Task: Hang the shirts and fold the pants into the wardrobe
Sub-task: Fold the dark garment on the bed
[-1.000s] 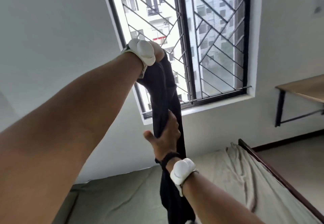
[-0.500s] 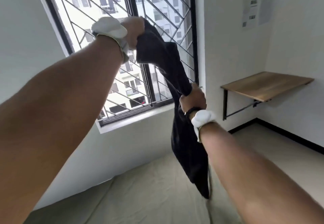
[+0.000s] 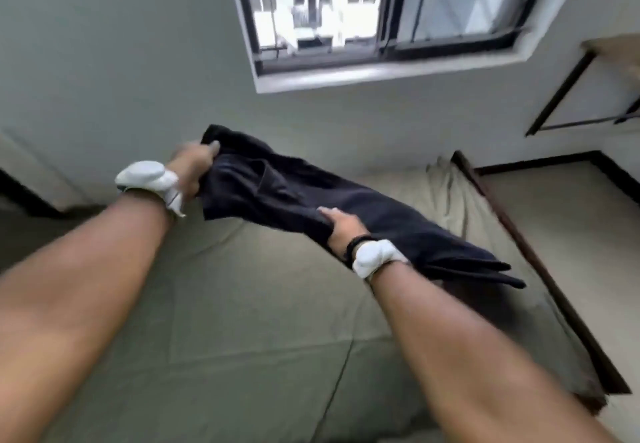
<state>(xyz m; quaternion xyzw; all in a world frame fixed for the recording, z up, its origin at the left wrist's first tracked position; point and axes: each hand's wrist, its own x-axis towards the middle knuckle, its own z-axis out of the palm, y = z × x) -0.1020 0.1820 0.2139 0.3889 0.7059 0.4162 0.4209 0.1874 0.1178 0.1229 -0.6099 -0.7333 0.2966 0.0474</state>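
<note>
- Pants (image 3: 346, 214), dark and bunched lengthwise, hang in the air above the bed (image 3: 242, 321), stretched slantwise between both hands, with the loose end trailing toward the bed's right edge.
- Left hand (image 3: 190, 174) grips one end of the cloth, its fingers (image 3: 213, 146) curled shut around the fabric; motion blur softens the outline.
- Right hand (image 3: 341, 226) clamps the pants about midway along, thumb on top and the remaining fingers wrapped underneath, out of sight.
- Both wrists carry a white band (image 3: 375, 257); the right one also has a thin black strap just beside it.
- Covering the bed is an olive-green sheet (image 3: 446, 193), mostly flat with long creases and rumpled near the far right corner, where it meets a dark wooden frame (image 3: 540, 262).
- Behind the bed stands a pale wall (image 3: 104, 44) with a black-framed window (image 3: 381, 9) looking onto a white building.
- On the right, a wall-mounted wooden table (image 3: 616, 44) on black brackets sits above pale floor (image 3: 554, 207) edged by a dark skirting.
</note>
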